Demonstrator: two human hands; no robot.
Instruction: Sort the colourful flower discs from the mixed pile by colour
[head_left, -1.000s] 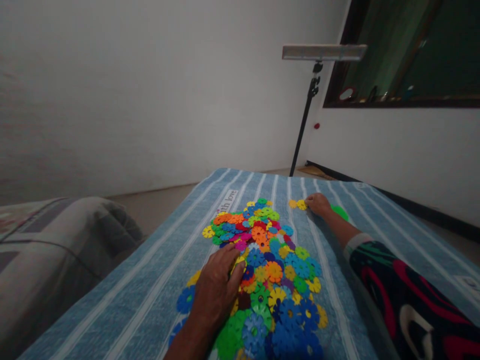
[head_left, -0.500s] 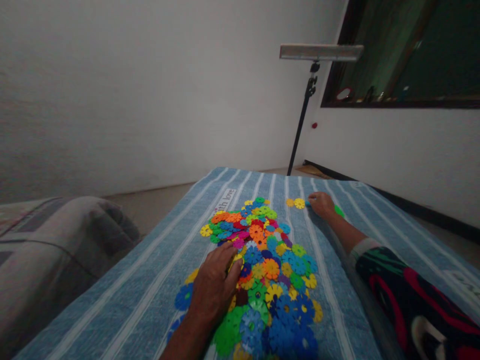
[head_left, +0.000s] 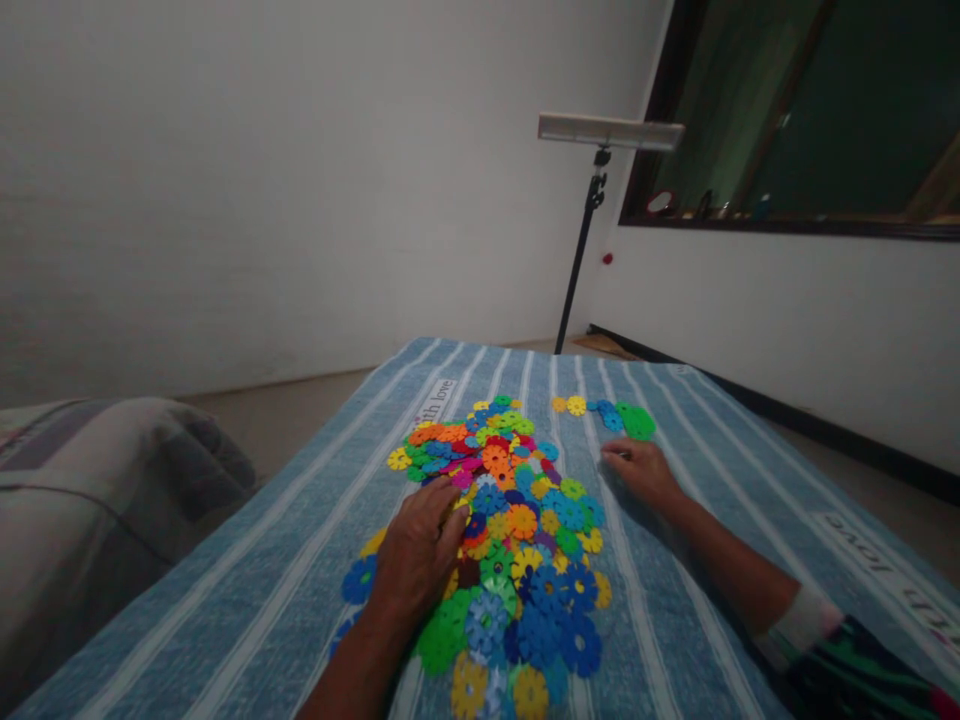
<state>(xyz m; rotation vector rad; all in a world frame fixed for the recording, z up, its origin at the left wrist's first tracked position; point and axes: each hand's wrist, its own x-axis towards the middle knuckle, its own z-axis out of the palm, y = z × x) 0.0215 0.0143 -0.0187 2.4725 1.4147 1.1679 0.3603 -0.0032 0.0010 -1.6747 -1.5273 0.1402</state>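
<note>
A heap of flower-shaped plastic discs (head_left: 523,520) in blue, green, yellow, orange, red and pink spreads over the striped cloth. My left hand (head_left: 417,540) lies on the heap's left side, fingers loosely stretched and thumb apart, with no disc visibly gripped. To the right of the heap, my right hand (head_left: 643,472) is low over the cloth, its fingers curled together and no piece showing in them. Just beyond it is a short row of discs: yellow ones (head_left: 576,406), blue ones (head_left: 610,416) and a green group (head_left: 637,422).
A blue cloth with white stripes (head_left: 277,560) covers the table. Behind its far edge stands a lamp (head_left: 609,132) on a black pole. A cloth-covered bulky object (head_left: 127,500) is at the left. A window (head_left: 810,120) is set in the right wall.
My right hand has drawn back toward me from the row of discs, uncovering the blue and green ones. My left hand stays on the heap. The view has shifted slightly.
</note>
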